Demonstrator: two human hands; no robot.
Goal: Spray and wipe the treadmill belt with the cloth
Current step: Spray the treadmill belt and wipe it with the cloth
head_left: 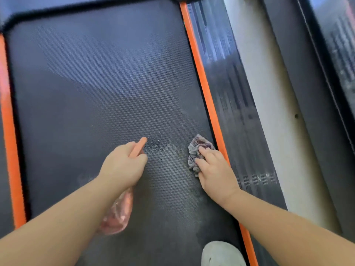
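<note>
The dark textured treadmill belt point(99, 77) fills most of the view. My left hand point(123, 166) grips a pink spray bottle point(119, 214) with an orange nozzle point(139, 145) aimed at the belt. A wet, speckled patch point(159, 145) lies just in front of the nozzle. My right hand point(213, 169) presses a crumpled grey-purple cloth point(196, 150) onto the belt close to its right edge. The bottle's body is partly hidden under my left forearm.
Orange strips run along the belt's right point(203, 89) and left point(9, 131) edges. A dark ribbed side rail point(230, 89) lies right of the belt, then a pale floor strip point(269, 104). A grey shoe point(221, 254) stands on the belt at the bottom.
</note>
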